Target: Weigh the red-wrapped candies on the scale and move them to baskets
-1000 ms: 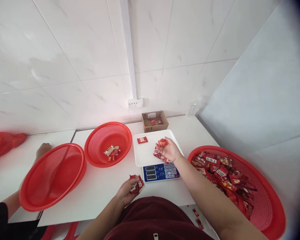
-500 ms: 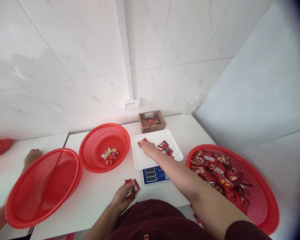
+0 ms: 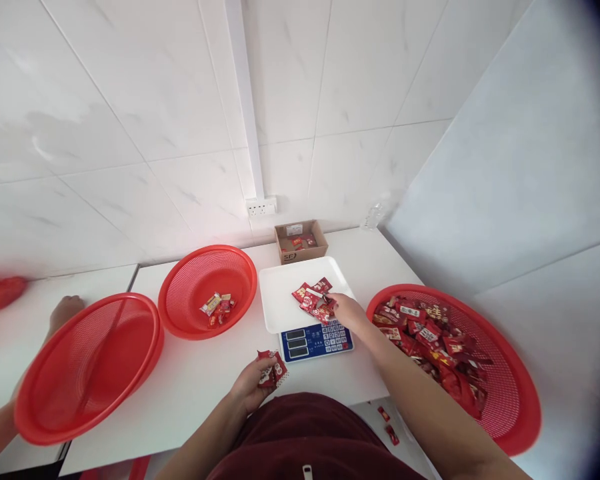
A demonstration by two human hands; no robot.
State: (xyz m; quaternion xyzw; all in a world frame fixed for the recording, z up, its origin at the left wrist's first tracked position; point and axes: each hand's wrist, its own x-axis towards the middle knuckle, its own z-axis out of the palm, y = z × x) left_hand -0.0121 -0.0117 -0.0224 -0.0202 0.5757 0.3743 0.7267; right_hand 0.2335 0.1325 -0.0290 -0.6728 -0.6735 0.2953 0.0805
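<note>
My left hand [image 3: 251,385] is closed around a few red snack packets [image 3: 274,371] in front of the scale, near the table's edge. Over the right side of the white weighing tray [image 3: 280,300], my right hand [image 3: 346,311] has its fingers closed on the edge of a small pile of red snack packets [image 3: 313,299]. Below the tray shows the blue keypad and display panel of the scale [image 3: 316,341]. On my right, a large red mesh basket [image 3: 517,393] holds many similar packets.
A cardboard box [image 3: 301,252] with a few packets stands behind the tray. Left of the scale is a red basket [image 3: 180,283] with several small packets. Another red basket [image 3: 110,373] stands further left, beside another person's hand [image 3: 67,310]. Small red packets [image 3: 391,433] lie below the table edge.
My right hand has moved from the tray's left side to the pile on its right. The packet it touched at the left is gone from there. My left hand keeps its packets.
</note>
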